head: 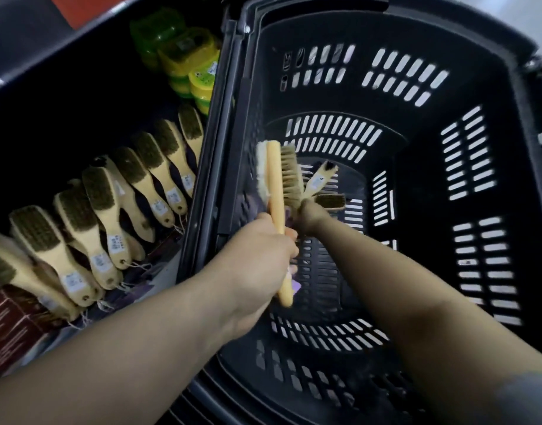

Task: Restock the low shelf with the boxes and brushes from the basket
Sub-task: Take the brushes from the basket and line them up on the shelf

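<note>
My left hand (257, 259) is shut on wooden brushes (275, 191), held upright over the left side of the black basket (447, 56); pale and tan bristles show at their tops. My right hand (311, 214) reaches deep into the basket, close to the held brushes and to two more brushes (323, 182) lying on the basket floor. Its fingers are hidden, so I cannot tell its grip. A row of several wooden brushes (104, 216) lies on the low shelf (64, 118) at left. Red boxes (9, 320) sit at the shelf's near left.
Green and yellow plastic containers (183, 59) stand at the back of the shelf beside the basket wall. The basket's slotted sides rise around my arms. A dark shelf edge (33, 65) runs above the brushes at upper left.
</note>
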Action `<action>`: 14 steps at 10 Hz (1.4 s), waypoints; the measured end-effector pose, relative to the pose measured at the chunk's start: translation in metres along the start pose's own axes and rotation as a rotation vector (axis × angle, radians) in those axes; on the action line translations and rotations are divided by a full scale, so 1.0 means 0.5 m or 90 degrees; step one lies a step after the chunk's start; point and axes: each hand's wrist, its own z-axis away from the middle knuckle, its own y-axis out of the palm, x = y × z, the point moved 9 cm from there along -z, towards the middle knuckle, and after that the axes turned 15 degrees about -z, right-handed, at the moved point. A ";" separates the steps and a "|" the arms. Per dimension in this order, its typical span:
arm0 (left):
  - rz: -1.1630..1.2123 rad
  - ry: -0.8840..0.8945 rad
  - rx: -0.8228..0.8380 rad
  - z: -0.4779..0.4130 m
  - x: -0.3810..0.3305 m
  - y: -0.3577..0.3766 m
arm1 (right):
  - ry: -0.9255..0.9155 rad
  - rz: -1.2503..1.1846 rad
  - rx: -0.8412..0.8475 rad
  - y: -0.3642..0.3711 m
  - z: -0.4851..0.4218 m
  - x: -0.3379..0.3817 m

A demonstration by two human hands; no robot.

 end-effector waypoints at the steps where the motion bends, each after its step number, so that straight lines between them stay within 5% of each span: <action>1: 0.016 0.019 0.008 -0.001 -0.001 0.002 | 0.062 -0.130 0.054 -0.040 0.057 -0.008; 5: 0.131 0.062 0.075 0.017 -0.032 0.039 | -0.004 -0.744 0.235 -0.159 0.383 0.064; 7: 0.174 0.068 0.065 0.024 -0.036 0.041 | -0.117 -0.652 0.133 -0.167 0.447 0.064; 9: 0.170 0.100 0.068 0.023 -0.043 0.038 | -0.229 -0.579 0.270 -0.128 0.484 0.106; 14: 0.160 0.120 0.147 0.031 -0.049 0.042 | -0.273 -0.481 0.282 -0.098 0.500 0.127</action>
